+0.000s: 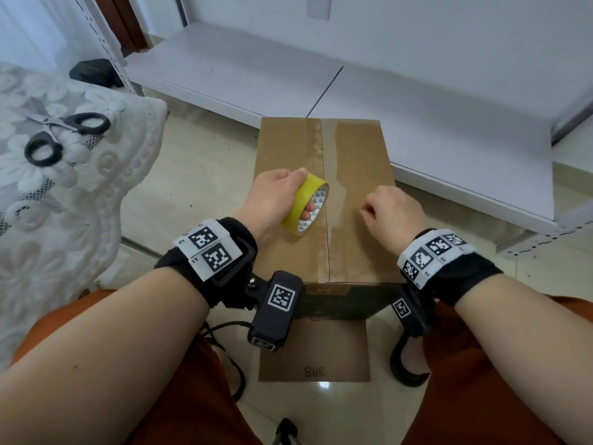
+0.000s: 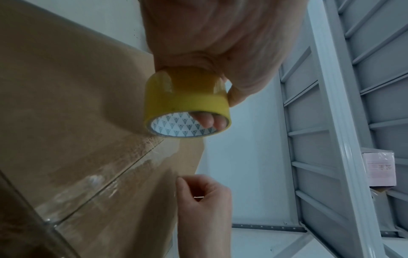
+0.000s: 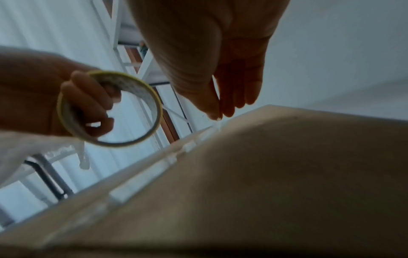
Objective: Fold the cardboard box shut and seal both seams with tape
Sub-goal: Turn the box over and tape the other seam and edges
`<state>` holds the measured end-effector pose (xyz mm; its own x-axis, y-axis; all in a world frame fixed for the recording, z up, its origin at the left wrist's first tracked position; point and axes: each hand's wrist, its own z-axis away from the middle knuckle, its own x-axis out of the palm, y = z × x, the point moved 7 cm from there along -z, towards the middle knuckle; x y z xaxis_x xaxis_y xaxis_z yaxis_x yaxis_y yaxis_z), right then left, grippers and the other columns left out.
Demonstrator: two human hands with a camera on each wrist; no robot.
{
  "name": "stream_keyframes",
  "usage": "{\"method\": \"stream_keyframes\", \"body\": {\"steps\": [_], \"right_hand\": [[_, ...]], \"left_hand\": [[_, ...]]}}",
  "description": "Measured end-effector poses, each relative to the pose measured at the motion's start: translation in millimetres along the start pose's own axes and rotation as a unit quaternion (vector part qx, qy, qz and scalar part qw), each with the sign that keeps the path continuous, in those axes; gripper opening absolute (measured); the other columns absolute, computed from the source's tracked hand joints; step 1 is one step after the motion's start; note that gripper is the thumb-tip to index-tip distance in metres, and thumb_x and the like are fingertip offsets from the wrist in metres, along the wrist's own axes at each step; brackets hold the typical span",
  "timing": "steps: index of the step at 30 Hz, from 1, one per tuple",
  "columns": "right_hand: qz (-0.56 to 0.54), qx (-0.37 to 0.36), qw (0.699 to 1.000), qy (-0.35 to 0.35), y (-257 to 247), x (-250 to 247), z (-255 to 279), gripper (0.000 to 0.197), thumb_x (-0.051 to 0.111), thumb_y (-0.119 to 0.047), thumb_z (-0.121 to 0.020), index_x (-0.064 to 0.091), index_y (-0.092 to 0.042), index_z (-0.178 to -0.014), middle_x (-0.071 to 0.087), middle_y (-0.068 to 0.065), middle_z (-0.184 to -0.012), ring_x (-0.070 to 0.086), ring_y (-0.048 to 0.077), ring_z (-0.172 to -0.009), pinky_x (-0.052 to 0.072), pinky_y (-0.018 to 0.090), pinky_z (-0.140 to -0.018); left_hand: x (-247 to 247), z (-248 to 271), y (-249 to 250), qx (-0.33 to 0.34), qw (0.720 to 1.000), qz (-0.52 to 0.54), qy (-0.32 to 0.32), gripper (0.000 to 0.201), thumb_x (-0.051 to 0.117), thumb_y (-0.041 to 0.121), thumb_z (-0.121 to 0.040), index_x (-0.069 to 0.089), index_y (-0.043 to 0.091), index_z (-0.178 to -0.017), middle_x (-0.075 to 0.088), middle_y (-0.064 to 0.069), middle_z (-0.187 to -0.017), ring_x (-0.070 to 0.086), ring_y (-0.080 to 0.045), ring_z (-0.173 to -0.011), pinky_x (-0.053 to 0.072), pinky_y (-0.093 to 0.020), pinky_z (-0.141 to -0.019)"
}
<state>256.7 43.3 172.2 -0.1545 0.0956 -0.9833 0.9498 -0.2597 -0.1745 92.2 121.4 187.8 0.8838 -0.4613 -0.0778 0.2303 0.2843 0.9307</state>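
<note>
The brown cardboard box stands on the floor between my knees with its top flaps folded shut. Glossy clear tape covers the middle seam along its length. My left hand grips a yellow tape roll, with fingers hooked through its core, just above the left flap beside the seam. My right hand hovers over the right flap. Its fingers are loosely curled with the thumb near the fingertips, and I see nothing in them.
Black-handled scissors lie on a lace-covered surface to the left. White shelf boards run behind the box. A loose cardboard sheet lies on the floor below it. A metal rack holds a pink box.
</note>
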Motion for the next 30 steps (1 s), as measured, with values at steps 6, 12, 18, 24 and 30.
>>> {"method": "stream_keyframes", "body": {"steps": [6, 12, 18, 24, 30], "right_hand": [[0.006, -0.059, 0.996, -0.069, -1, 19, 15, 0.024, 0.05, -0.025, -0.096, 0.07, -0.012, -0.092, 0.056, 0.001, -0.091, 0.052, 0.017, -0.09, 0.049, 0.032, -0.081], [-0.05, -0.023, 0.994, -0.096, 2, 15, 13, 0.019, 0.057, -0.024, -0.093, 0.073, -0.015, -0.099, 0.061, 0.001, -0.103, 0.058, 0.019, -0.098, 0.043, 0.027, -0.083], [-0.105, 0.035, 0.988, -0.106, 8, 14, 7, 0.017, 0.06, -0.023, -0.091, 0.073, -0.014, -0.096, 0.069, 0.0, -0.103, 0.059, 0.016, -0.097, 0.042, 0.025, -0.083], [-0.169, 0.088, 0.979, -0.071, 14, 7, 3, 0.016, 0.061, -0.023, -0.091, 0.073, -0.012, -0.094, 0.067, 0.0, -0.095, 0.06, 0.016, -0.092, 0.045, 0.028, -0.083], [-0.085, 0.017, 0.994, -0.072, -8, 6, 10, 0.021, 0.056, -0.027, -0.094, 0.07, -0.013, -0.102, 0.068, 0.002, -0.101, 0.061, 0.016, -0.092, 0.049, 0.028, -0.084]], "left_hand": [[4, 0, -3, -0.002, 1.0, -0.011, -0.013, 0.024, 0.05, 0.029, -0.098, 0.058, 0.007, -0.097, 0.063, -0.007, -0.057, 0.055, -0.015, -0.043, 0.051, -0.024, -0.048], [6, 0, -5, -0.005, 1.0, -0.021, -0.021, 0.024, 0.05, 0.03, -0.098, 0.06, 0.009, -0.095, 0.064, -0.007, -0.059, 0.056, -0.015, -0.045, 0.053, -0.025, -0.051], [3, -2, -6, -0.005, 1.0, -0.017, -0.021, 0.024, 0.051, 0.031, -0.098, 0.06, 0.008, -0.099, 0.065, -0.006, -0.058, 0.057, -0.015, -0.045, 0.053, -0.025, -0.052], [1, -1, -3, 0.002, 1.0, -0.015, -0.019, 0.023, 0.051, 0.03, -0.098, 0.06, 0.01, -0.095, 0.065, -0.004, -0.055, 0.057, -0.015, -0.045, 0.052, -0.025, -0.052], [2, -1, -3, 0.004, 1.0, -0.015, -0.021, 0.023, 0.05, 0.03, -0.098, 0.06, 0.011, -0.093, 0.064, -0.004, -0.055, 0.056, -0.014, -0.045, 0.052, -0.026, -0.052]]}}
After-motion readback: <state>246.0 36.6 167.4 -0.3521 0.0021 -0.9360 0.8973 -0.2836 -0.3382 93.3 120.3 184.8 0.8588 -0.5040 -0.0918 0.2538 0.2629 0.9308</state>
